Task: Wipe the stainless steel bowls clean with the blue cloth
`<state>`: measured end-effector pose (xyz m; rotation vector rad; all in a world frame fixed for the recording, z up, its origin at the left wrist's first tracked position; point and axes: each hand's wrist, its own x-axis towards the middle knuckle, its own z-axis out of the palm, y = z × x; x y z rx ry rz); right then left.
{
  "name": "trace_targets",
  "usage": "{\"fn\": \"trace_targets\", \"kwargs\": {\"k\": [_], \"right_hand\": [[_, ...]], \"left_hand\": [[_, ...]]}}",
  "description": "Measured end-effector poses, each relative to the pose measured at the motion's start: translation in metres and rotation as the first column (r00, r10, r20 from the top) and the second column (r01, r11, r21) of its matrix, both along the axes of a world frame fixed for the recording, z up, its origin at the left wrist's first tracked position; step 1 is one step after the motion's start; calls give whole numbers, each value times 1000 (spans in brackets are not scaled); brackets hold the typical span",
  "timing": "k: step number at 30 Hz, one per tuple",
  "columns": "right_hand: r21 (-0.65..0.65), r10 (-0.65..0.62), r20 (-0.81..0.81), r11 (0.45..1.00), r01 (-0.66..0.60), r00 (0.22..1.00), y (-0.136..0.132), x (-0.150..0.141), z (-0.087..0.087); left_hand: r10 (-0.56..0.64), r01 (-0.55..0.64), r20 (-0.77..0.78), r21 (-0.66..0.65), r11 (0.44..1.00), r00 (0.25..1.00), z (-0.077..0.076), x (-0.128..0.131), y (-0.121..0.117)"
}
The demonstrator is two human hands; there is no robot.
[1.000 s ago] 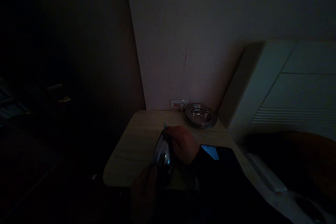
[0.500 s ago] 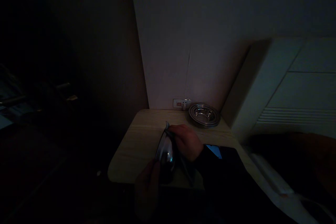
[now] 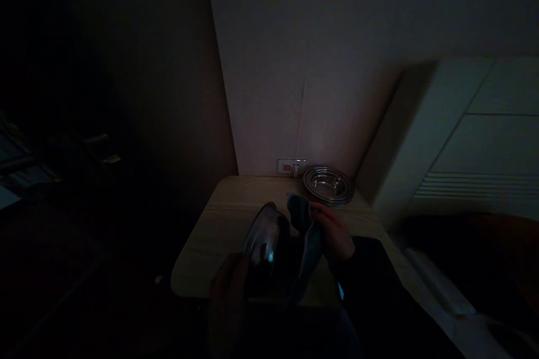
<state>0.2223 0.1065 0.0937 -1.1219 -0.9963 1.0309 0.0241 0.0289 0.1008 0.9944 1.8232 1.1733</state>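
In the dim head view, a shiny metal bowl [image 3: 264, 240] is tilted on its side above the front of the small table. My left hand [image 3: 229, 283] grips its lower left rim, fingers closed. My right hand [image 3: 332, 233] is closed on a dark bluish cloth [image 3: 309, 247], which hangs down in folds to the right of the bowl. A gap shows between the cloth's upper part and the bowl; lower down, darkness hides whether they touch.
Several nested metal bowls [image 3: 328, 184] stand at the table's back right, by a wall socket [image 3: 291, 166] with a plug in it. A phone [image 3: 341, 290] is mostly covered by my right sleeve. The pale wooden table [image 3: 214, 224] has a rounded left edge.
My right hand has moved off the bowl's rim to the right, taking the cloth with it. The bowl, still in my left hand, shows more of its rounded outside. The phone is now mostly hidden.
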Motion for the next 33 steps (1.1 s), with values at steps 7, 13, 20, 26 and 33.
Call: {"fn": "trace_targets", "kwargs": {"k": [7, 13, 20, 26, 33], "right_hand": [[59, -20, 75, 998, 16, 997, -11, -6, 1], [240, 3, 325, 967, -85, 946, -25, -32, 5], [520, -144, 624, 810, -271, 768, -57, -58, -4], [549, -232, 774, 708, -443, 589, -52, -60, -3], [569, -290, 730, 760, -314, 619, -38, -58, 2]], "left_hand": [[-71, 70, 18, 70, 995, 997, 14, 4, 3], [-46, 43, 34, 81, 996, 998, 17, 1, 4], [-112, 109, 14, 132, 985, 994, 17, 7, 12], [-110, 107, 21, 114, 988, 994, 8, 4, 15], [-76, 73, 27, 105, 992, 997, 3, 5, 9]]}}
